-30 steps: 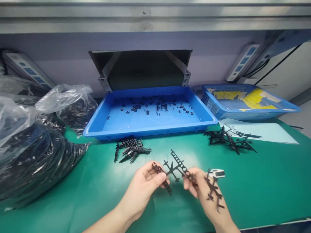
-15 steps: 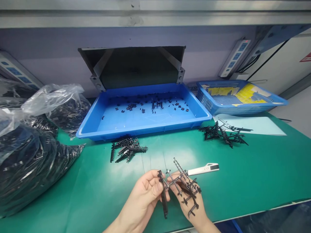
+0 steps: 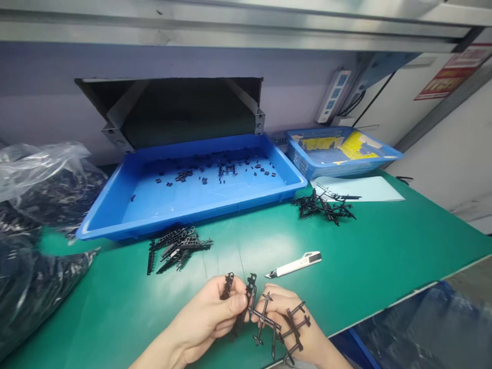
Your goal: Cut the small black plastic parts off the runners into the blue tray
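Observation:
Near the front of the green table, my left hand [image 3: 213, 312] is closed on black ladder-like plastic strips. One strip [image 3: 228, 285] pokes up behind its fingers, and another strip [image 3: 249, 292] stands by the thumb tip. My right hand [image 3: 295, 312] is closed on a black branched plastic sprue [image 3: 263, 318], whose spiky arms lie across the fingers and the back of the hand. The sprue touches the strip by my left thumb; whether they are joined I cannot tell. Just beyond my right hand lies a white utility knife [image 3: 294, 265].
Behind stands a blue tray [image 3: 192, 214] with small black bits in it. A heap of black strips [image 3: 179, 247] lies before it, and black sprues [image 3: 326, 207] lie by a pale sheet [image 3: 369, 188]. Also around are a blue basket [image 3: 303, 164] and plastic bags [image 3: 34, 287] of dark parts.
The sprue has turned over in my right hand, and its ladder strip has come round beside the other at my left hand. The view has swung right, and the knife shows fully.

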### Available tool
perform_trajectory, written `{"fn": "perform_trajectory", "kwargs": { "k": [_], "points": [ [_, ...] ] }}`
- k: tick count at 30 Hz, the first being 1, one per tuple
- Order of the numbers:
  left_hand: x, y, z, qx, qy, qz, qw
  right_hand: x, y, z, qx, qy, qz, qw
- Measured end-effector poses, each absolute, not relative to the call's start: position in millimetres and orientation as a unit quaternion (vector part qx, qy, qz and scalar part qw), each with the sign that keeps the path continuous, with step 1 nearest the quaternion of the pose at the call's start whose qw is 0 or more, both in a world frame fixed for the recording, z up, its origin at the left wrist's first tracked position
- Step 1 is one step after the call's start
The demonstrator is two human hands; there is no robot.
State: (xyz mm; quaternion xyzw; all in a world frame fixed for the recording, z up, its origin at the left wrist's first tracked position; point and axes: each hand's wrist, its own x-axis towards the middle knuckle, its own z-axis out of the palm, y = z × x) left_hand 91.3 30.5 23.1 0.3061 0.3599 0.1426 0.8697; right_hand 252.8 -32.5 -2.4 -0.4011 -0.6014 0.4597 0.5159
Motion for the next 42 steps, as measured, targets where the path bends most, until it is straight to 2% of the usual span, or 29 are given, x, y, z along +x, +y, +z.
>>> {"fn": "perform_trajectory", "kwargs": {
  "k": [3, 6, 11, 19, 22, 26, 30, 33, 36, 37, 40, 42],
  "points": [
    [105.7, 33.3, 24.0, 0.329, 0.342, 0.12, 0.872, 259.2, -38.8, -10.0, -0.387, -0.544, 0.504, 0.548],
    [129.0, 47.5, 26.1, 0.407, 0.362, 0.152, 0.824, 267.9, -46.1, -19.6, -0.391, -0.473, 0.514, 0.6],
    [198.1, 87.3, 33.8, 0.663, 0.39, 0.199, 0.608, 287.5, -54.3, -24.0, -0.374, -0.381, 0.486, 0.691],
    [307.6, 116.7, 44.0, 0.84, 0.418, 0.195, 0.285, 305.8, -64.4, -19.0, -0.4, -0.294, 0.458, 0.737],
    [298.7, 111.8, 43.9, 0.875, 0.395, 0.195, 0.199, 312.4, -63.5, -21.1, -0.446, -0.237, 0.441, 0.742],
    [241.3, 93.4, 45.0, 0.899, 0.342, 0.251, 0.11, 314.2, -55.8, -17.9, -0.489, -0.164, 0.423, 0.745],
    [172.3, 66.7, 39.4, 0.889, 0.183, 0.419, 0.011, 293.6, -48.1, -12.9, -0.466, -0.158, 0.498, 0.714],
    [133.1, 45.9, 28.4, 0.885, 0.126, 0.446, 0.027, 271.1, -46.4, -15.2, -0.409, -0.231, 0.592, 0.655],
    [108.8, 26.1, 18.6, 0.867, 0.194, 0.442, 0.126, 255.3, -47.2, -23.4, -0.407, -0.269, 0.617, 0.618],
    [103.7, 20.0, 17.3, 0.83, 0.26, 0.449, 0.204, 252.5, -47.9, -27.0, -0.413, -0.276, 0.614, 0.614],
    [94.3, 5.2, 19.4, 0.584, 0.455, 0.404, 0.538, 250.4, -51.5, -38.1, -0.436, -0.304, 0.6, 0.598],
    [90.3, 0.0, 23.4, 0.416, 0.471, 0.329, 0.705, 251.4, -54.6, -44.2, -0.449, -0.323, 0.589, 0.589]
  ]
}}
